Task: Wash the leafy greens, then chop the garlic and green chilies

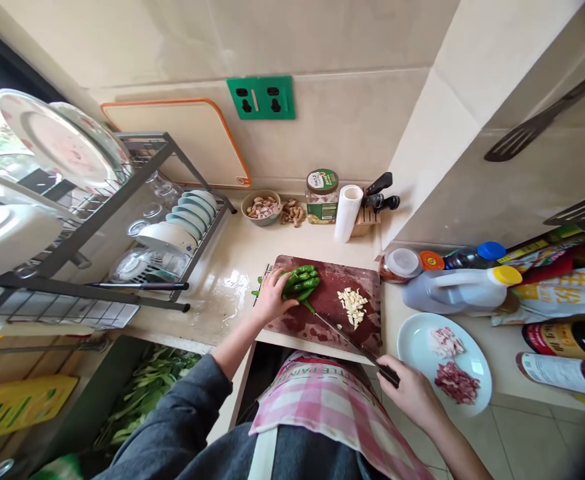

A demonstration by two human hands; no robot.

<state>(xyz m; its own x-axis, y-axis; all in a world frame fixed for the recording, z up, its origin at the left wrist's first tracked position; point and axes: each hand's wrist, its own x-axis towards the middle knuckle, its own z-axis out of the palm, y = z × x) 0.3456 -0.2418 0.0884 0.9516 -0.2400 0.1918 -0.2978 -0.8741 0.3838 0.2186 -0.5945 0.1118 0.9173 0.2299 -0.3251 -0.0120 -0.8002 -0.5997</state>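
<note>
Several long green chili peppers lie bunched on a dark red cutting board. My left hand rests over their left end, fingers curled round them and thumb along the near side; the stems poke out to its left. My right hand grips a kitchen knife by its dark handle. The blade slants across the board's near edge, its tip beside one pepper that points toward me. Chopped garlic sits in a small pile on the right part of the board.
To the right, a plate holds sliced meat in two piles, near a jug and bottles. A bowl of garlic, ginger, a jar, a paper roll and a knife block line the wall. A dish rack stands left.
</note>
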